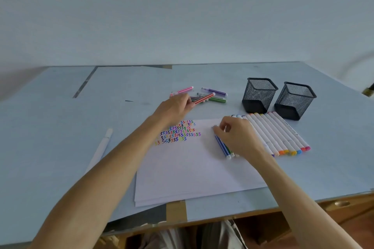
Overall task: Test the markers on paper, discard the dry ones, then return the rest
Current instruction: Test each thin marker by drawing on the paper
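Left hand (175, 108) fingers pinch red marker (204, 98) above loose marker pile (212, 95) beyond paper (188, 168). Right hand (235, 137) fingers curled over blue marker (222, 146) on paper, probably gripping it; cap end blurred. White markers (279, 133) in row just right, near two mesh cups (259, 95).

Pale blue surface (60, 127). White paper sheet (192, 172) bearing rows of multicoloured zigzag squiggles (179, 133). Red striped marker (204, 98), pink striped marker (183, 90), purple striped marker (215, 92), green striped marker (217, 99). Two black wire-mesh pen cups (259, 95). White-barrelled markers (281, 133) with orange, yellow, blue, red, pink caps.
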